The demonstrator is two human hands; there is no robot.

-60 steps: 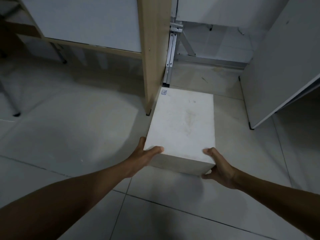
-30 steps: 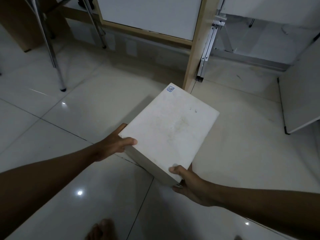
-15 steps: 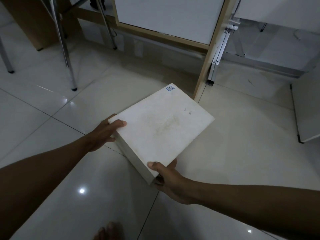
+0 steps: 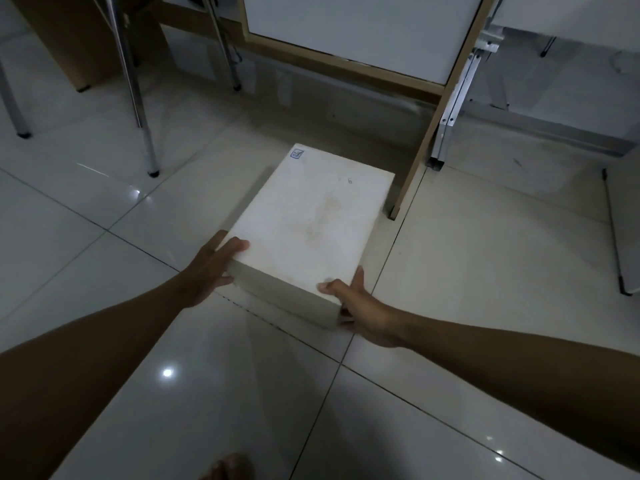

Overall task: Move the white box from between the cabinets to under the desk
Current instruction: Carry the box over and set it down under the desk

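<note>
the white box (image 4: 311,230) sits low over the tiled floor (image 4: 485,271), just left of the wooden cabinet leg (image 4: 420,147); whether it rests on the tiles or hovers just off them is hard to tell in this dim view. a second ago it was angled and nearer the person; now it is squared up and pointing toward the opening beneath the desk panel (image 4: 353,32), so the push inward looks next. the left hand (image 4: 211,271) clasps the near left corner, thumb on top, fingers pressed to the side. the right hand (image 4: 363,306) cups the near right corner likewise. left of the leg the floor is open up to the chair legs (image 4: 138,98).
</note>
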